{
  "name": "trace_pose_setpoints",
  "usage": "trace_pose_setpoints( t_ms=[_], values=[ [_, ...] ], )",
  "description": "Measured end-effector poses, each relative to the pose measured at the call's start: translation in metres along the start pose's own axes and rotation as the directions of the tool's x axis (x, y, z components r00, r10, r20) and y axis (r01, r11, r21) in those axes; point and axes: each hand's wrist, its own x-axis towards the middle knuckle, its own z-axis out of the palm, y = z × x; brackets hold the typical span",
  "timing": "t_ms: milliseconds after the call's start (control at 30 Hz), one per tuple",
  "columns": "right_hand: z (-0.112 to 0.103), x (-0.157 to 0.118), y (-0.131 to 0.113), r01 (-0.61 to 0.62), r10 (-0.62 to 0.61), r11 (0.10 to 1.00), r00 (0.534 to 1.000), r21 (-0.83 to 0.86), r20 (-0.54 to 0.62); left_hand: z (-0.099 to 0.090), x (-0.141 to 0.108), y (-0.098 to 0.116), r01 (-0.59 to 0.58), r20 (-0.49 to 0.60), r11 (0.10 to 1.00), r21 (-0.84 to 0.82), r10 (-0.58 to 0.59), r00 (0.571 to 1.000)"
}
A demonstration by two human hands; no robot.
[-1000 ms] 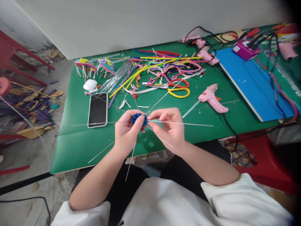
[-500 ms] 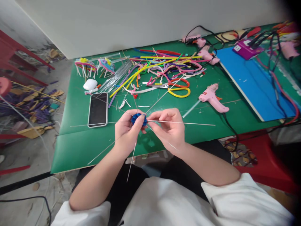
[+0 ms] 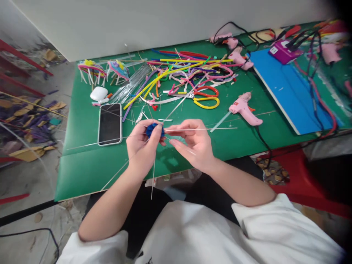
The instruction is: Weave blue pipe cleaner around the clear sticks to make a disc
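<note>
A blue round piece is pinched between the thumb and fingers of my left hand, above the front of the green table. Several thin, stiff rods fan out from it in different directions. Just to its right is my right hand, thumb and fingers apart, its fingertips beside the rod that points right. Whether those fingertips touch the rod cannot be made out.
A phone and a white case lie left. Behind are coloured pipe cleaners and scissors. Rightward are a pink glue gun, a blue board and a purple power block with cables.
The view has shifted slightly, so the table things sit further left and higher. My right thumb and fingers have spread wider apart. My left hand still holds the blue piece.
</note>
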Motion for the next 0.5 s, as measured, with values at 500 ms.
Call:
trace_pose_setpoints(
  t_ms=[500],
  values=[
    [-0.139,-0.175,-0.078,-0.594,0.079,0.691,0.628,-0.412,-0.774,-0.018,0.017,0.021,0.095,0.111,0.972,-0.216,-0.072,0.991]
  ],
)
